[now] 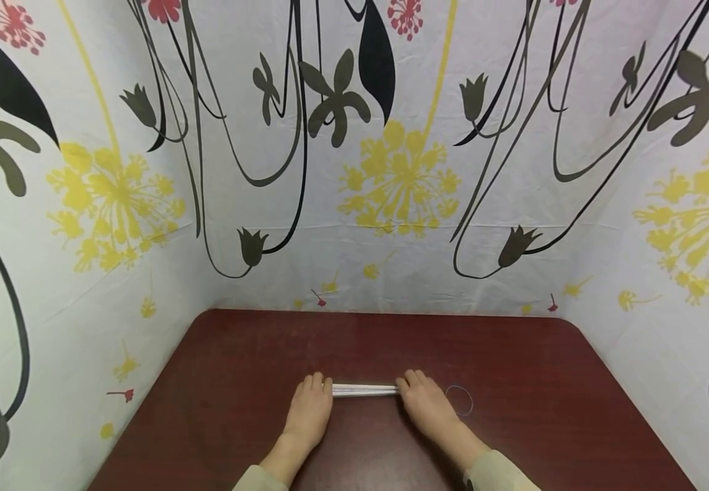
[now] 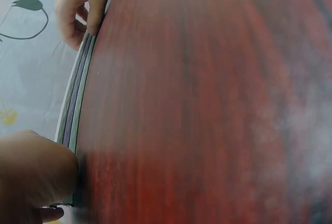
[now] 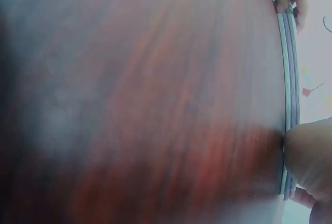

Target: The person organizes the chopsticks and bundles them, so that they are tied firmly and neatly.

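White sticks (image 1: pixel 365 390) lie in a flat bundle on the table (image 1: pixel 514 436), near its centre, w/ a thin rubber band (image 1: pixel 459 399) at 3 o'clock of them, just beside the R hand. To do this well, I'd judge: keep ends flush, press evenly from both sides. L hand (image 1: pixel 309 408) pinches the 9 o'clock end, fingers curled; R hand (image 1: pixel 427 404) pinches the 3 o'clock end likewise.

White sticks (image 1: pixel 365 390) lie on a dark red-brown table (image 1: pixel 268 354) before a white backdrop (image 1: pixel 391 170) with yellow, black and red flowers.
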`<control>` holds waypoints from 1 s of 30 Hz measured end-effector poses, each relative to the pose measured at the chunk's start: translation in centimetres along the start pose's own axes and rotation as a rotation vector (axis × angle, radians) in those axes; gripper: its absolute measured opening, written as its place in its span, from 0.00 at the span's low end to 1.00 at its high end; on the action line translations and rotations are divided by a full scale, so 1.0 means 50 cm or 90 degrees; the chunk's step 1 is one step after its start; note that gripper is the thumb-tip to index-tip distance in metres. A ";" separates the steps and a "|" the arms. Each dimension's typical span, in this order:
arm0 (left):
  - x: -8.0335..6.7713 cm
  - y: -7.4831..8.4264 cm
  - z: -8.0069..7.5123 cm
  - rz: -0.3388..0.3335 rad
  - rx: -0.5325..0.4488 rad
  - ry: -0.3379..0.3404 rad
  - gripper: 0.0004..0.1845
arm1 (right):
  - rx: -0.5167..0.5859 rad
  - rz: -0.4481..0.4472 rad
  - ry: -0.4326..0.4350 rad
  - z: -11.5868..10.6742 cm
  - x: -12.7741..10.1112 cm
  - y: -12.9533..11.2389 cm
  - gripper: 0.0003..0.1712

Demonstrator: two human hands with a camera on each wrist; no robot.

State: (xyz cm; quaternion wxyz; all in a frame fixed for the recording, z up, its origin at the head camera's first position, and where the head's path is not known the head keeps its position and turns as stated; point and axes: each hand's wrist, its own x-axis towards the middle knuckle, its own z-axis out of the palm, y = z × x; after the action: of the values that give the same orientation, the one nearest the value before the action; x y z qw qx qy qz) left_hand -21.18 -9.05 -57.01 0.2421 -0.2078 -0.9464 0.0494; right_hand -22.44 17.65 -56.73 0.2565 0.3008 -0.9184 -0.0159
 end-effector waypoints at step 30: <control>0.005 0.005 0.006 -0.003 -0.004 -0.023 0.13 | 0.005 0.011 -0.049 0.002 -0.005 -0.002 0.07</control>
State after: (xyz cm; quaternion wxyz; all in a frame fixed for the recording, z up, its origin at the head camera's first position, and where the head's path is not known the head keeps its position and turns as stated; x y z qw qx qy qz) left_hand -21.43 -8.70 -57.23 0.2243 -0.2058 -0.9513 0.0495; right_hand -22.27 17.68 -56.95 0.2198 0.2928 -0.9303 -0.0219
